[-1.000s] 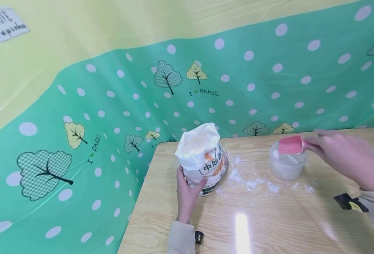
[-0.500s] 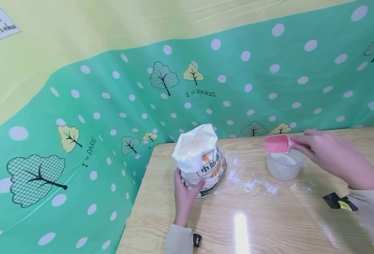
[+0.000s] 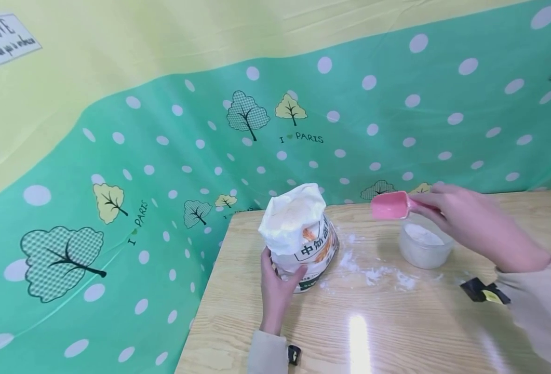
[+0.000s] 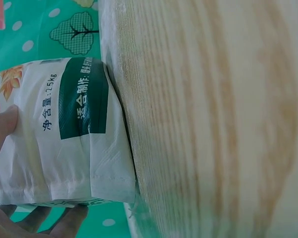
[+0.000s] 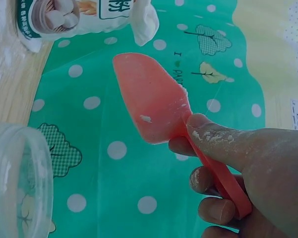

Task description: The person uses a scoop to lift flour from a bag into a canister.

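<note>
A white flour bag with Chinese lettering stands open at the top, pale flour showing inside. My left hand grips its near lower left side; in the left wrist view the thumb lies on the printed front and the fingers reach round beneath the bag's edge. My right hand holds a pink scoop by its handle, up in the air between the bag and a clear tub. White powder lies in the tub. In the right wrist view the scoop shows only powder traces, and powder dusts the thumb.
Spilled flour streaks the wooden table from the bag to the tub. A green and yellow patterned cloth hangs along the table's back and left edges.
My right hand has carried the scoop leftward and slightly up, from over the tub to the gap between tub and bag. The left hand keeps its grip on the bag.
</note>
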Motion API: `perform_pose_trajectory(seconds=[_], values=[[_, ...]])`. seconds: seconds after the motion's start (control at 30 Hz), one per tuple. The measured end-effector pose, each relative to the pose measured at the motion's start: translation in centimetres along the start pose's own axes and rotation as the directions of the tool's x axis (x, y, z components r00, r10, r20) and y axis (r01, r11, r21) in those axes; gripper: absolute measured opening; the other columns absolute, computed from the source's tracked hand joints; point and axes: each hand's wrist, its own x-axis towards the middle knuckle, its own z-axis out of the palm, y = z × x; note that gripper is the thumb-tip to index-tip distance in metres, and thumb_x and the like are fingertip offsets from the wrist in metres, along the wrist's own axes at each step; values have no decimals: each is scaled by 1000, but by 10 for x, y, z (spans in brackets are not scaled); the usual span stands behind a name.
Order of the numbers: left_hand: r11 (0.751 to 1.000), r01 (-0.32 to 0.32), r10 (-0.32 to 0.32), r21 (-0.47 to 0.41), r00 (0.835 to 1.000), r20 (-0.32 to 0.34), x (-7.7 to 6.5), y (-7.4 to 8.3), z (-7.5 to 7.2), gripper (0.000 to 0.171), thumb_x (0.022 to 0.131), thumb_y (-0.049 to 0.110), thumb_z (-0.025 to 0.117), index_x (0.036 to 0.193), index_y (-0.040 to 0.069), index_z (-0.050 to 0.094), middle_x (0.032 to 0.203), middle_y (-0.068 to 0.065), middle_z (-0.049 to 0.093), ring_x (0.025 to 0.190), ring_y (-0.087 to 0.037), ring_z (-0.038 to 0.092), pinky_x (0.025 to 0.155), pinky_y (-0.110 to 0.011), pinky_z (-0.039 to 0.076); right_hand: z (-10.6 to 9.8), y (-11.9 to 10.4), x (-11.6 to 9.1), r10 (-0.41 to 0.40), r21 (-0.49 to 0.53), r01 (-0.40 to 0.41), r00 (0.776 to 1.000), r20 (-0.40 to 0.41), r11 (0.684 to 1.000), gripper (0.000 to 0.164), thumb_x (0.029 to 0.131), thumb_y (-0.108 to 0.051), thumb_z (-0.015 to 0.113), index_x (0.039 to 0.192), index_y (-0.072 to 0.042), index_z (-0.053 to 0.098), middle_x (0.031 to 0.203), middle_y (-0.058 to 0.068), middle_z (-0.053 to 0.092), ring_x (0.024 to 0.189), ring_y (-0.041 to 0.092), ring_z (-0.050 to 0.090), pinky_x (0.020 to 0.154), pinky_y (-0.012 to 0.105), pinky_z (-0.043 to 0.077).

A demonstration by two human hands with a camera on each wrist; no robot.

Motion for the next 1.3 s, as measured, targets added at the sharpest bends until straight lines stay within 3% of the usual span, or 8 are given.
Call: perform_pose_trajectory(seconds=[0.13,0.33,0.43,0.57,0.97,1.1,1.3], values=[[1000,1,-1,3,1000,-8,0,0,0,94,74,29,88,149,24,32,147,0,46,139,-25,43,117,-49,36,-2,-9,10,-13,-12,13,1000,23,1000,26,92,-22,72,113,-8,75,79,-3,59,65,12,48,56,32,46],[1000,-3,3,12,1000,-2,1,-2,0,93,75,32,87,149,24,31,148,0,45,139,-25,42,117,-49,36,-4,-24,23,-21,7,21,999,35,1000,25,94,-23,69,114,-8,74,86,5,64,75,25,60,67,48,56],[1000,-8,8,19,1000,-7,0,-1,1,94,75,33,87,149,24,31,148,-1,45,139,-27,43,116,-51,37,-2,-30,29,-19,11,18,999,26,1000,23,94,-23,69,112,-10,75,82,4,60,71,22,56,61,41,53],[1000,-19,20,22,1000,-15,-1,0,1,93,75,34,87,149,23,31,148,-3,46,138,-30,43,116,-52,37,-1,-39,36,-36,-5,36,999,-2,999,20,94,-21,69,110,-12,75,70,-3,47,62,14,41,52,28,38],[1000,-19,19,13,999,-27,0,-1,2,94,73,31,89,148,22,34,146,-4,48,136,-30,46,114,-54,39,6,-54,56,-119,-8,119,990,-69,993,20,91,-19,71,108,-9,75,75,2,59,63,19,53,51,37,49],[1000,-14,15,14,1000,-24,0,0,2,94,73,31,88,149,22,33,147,-3,47,137,-28,44,115,-52,38,10,-63,64,-139,-9,139,988,-72,990,20,92,-20,71,107,-7,75,72,2,56,59,18,48,48,32,44],[1000,8,-8,15,1000,-20,-1,0,2,96,73,30,89,150,22,32,150,-2,45,139,-28,43,116,-51,36,12,-73,72,-149,-8,149,988,-39,989,27,92,-16,71,117,-9,73,73,2,56,58,17,44,46,26,38]])
